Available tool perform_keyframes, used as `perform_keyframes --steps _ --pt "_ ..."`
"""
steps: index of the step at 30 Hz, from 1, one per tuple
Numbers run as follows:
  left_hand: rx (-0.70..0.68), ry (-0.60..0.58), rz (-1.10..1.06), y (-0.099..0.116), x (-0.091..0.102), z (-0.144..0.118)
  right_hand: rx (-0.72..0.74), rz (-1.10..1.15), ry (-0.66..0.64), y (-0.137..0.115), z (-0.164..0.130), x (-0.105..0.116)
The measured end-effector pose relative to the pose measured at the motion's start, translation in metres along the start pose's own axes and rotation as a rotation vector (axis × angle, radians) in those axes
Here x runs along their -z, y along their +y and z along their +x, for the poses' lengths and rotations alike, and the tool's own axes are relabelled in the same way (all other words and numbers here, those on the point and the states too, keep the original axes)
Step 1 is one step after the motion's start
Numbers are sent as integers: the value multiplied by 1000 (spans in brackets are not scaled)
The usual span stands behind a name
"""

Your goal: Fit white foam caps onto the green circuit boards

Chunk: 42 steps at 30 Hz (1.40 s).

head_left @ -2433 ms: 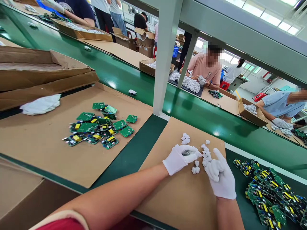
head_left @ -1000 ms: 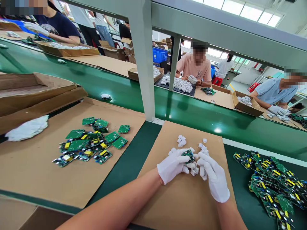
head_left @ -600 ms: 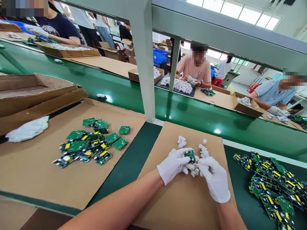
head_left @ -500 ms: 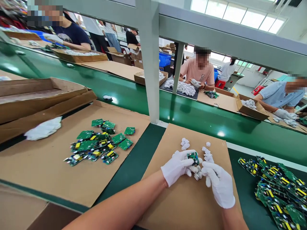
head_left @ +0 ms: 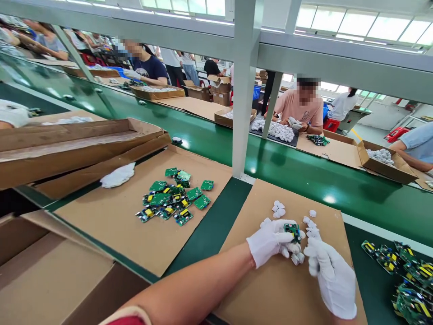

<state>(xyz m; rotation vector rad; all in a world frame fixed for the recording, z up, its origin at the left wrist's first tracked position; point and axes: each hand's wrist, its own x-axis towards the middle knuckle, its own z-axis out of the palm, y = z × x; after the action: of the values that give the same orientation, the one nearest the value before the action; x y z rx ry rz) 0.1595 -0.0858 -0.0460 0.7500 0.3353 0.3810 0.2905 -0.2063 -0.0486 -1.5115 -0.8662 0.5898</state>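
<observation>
Two white-gloved hands meet low in view. The left hand point(head_left: 269, 239), on a bare forearm reaching in from the lower left, is curled closed. The right hand point(head_left: 333, 277) rests beside it, fingers loosely bent.

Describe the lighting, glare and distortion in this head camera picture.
Head view: bright ceiling light panels blow out white; glare spots shine on the glossy green conveyor belt; straight beams bow from wide-angle distortion; the white-gloved left hand holding a small green circuit board stays sharp, with soft shadows on the brown cardboard sheet.

Electronics factory — conveyor belt point(head_left: 291, 169), circuit boards point(head_left: 174, 201)
</observation>
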Motion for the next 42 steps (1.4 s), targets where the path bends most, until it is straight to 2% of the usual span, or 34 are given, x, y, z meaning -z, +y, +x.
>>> perform_keyframes --steps 3,6,9,16,19,23,25,29,31,35,38,42 --pt "1 -5 -4 4 -5 -2 44 -53 -32 -4 2 -2" --pt "-13 -23 40 6 -9 -3 17 -116 -65 -8 4 -6" --pt "-35 2 130 6 -11 -4 39 -142 -1 -8 2 -10" --pt "-112 83 326 1 -12 -5 184 -383 122 0 0 -12" --pt "-162 75 363 0 -12 -6 210 -407 125 2 0 -10" --pt "-158 49 414 -2 -11 -6 262 -508 103 7 1 -9" --pt "-184 76 500 -3 -10 -7 287 -576 111 9 1 -10" --pt "-255 219 867 -6 -10 -11 317 -658 126 9 1 -13" --pt "-262 256 967 -7 -11 -14 355 -672 115 10 1 -15" --pt "-279 215 879 -7 -14 -16 450 -748 152 13 3 -18" --pt "-215 175 724 -6 -15 -14 516 -793 141 10 4 -15" --pt "-77 88 417 -1 -16 -11 540 -810 -24 0 6 -9"
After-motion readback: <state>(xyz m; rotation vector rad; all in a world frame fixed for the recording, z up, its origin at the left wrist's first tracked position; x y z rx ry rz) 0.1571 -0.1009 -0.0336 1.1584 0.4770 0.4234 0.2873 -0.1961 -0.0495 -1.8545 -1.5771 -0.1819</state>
